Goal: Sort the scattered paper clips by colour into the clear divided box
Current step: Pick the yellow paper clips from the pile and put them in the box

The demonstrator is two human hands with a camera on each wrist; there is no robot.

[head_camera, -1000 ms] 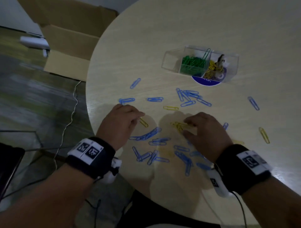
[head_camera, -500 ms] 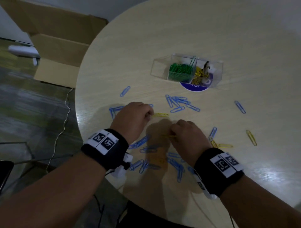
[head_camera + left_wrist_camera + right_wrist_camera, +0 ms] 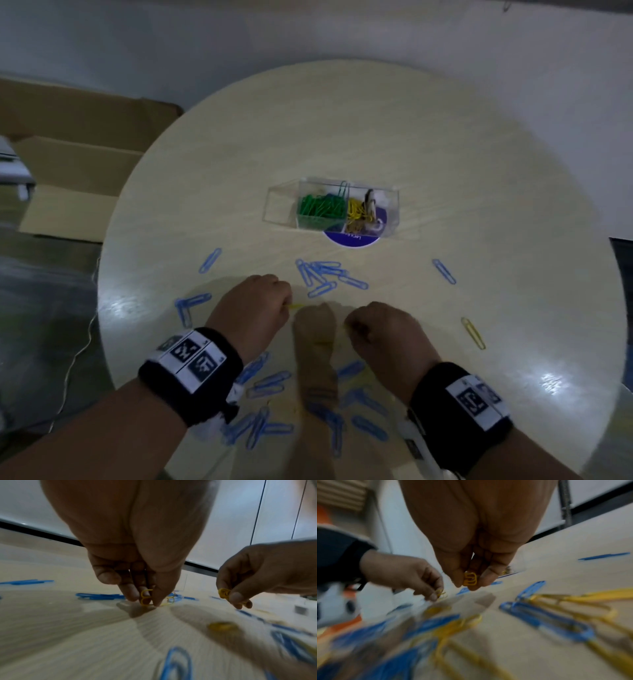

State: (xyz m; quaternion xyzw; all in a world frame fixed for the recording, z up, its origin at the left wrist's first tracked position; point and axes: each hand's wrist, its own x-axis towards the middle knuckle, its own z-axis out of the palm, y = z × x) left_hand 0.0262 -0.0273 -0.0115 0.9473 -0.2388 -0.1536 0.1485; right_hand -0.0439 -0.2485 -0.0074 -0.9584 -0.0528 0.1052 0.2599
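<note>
Blue paper clips (image 3: 322,275) lie scattered over the round table (image 3: 445,164), with more near its front edge. The clear divided box (image 3: 330,205) stands mid-table: green clips (image 3: 320,210) fill the middle compartment, yellow clips (image 3: 356,212) lie in the right one, and the left one looks bare. My left hand (image 3: 253,308) pinches yellow clips (image 3: 145,597) against the tabletop. My right hand (image 3: 383,334) holds a small bunch of yellow clips (image 3: 470,579) just above the table. A lone yellow clip (image 3: 473,333) lies at the right.
A blue round sticker (image 3: 349,238) sits under the box. An open cardboard box (image 3: 68,178) stands on the floor to the left, beyond the table edge. A thin cable (image 3: 73,370) runs on the floor. A single blue clip (image 3: 444,271) lies at right.
Both hands have drawn closer together and nearer the table's front. The left hand moved right onto a yellow clip and now pinches it. The right hand still holds its yellow clips.
</note>
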